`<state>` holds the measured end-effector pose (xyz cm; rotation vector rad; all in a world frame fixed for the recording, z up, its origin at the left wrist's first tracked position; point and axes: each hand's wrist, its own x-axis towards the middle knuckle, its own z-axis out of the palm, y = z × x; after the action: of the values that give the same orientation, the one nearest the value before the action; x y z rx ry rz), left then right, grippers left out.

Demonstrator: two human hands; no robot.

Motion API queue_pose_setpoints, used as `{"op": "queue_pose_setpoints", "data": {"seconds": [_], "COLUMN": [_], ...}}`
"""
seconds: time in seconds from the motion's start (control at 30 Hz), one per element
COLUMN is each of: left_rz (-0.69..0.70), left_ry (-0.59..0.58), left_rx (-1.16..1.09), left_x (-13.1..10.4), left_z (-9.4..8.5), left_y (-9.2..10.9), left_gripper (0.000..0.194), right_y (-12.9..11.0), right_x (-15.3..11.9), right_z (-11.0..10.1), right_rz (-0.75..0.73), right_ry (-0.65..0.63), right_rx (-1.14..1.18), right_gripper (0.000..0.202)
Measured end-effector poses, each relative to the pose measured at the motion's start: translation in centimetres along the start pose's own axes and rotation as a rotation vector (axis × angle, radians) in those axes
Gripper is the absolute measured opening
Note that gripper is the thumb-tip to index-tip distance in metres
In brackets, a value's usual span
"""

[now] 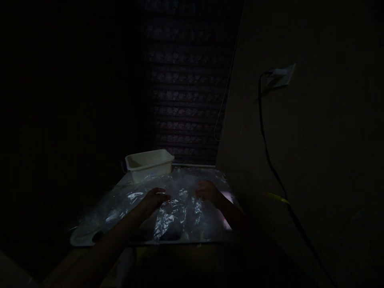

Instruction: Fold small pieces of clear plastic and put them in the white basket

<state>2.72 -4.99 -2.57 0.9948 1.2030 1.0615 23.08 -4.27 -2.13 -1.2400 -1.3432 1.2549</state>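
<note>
The view is very dark. Crumpled clear plastic (168, 218) with bright glints spreads over a pale table (82, 238). My left hand (154, 200) is at the middle of the plastic, its fingers bent towards the right and seemingly touching the film. Facing it from the right, my right hand (208, 192) has its fingers pointing left over the plastic. Between the two hands lies a stretch of film. Whether either hand pinches the film is too dark to tell.
A white rectangular tub (151, 166) stands at the table's back left. Behind hangs a patterned blind (186, 96) with a looped cord. On the right wall, a dark cable (271, 166) runs down from a socket (279, 78), with a yellow tie (276, 197) on it.
</note>
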Motion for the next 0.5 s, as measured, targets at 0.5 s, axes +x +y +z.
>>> {"op": "queue_pose_setpoints", "data": {"seconds": [0.5], "left_rz": [-0.180], "left_ry": [-0.114], "left_rx": [-0.167], "left_x": [-0.11], "left_z": [-0.20], "left_y": [0.07], "left_gripper": [0.005], "right_y": [0.26], "right_x": [-0.18], "right_z": [-0.50], "right_rz": [-0.001], "right_ry": [0.093], "right_rx": [0.109], "right_gripper": [0.024]}}
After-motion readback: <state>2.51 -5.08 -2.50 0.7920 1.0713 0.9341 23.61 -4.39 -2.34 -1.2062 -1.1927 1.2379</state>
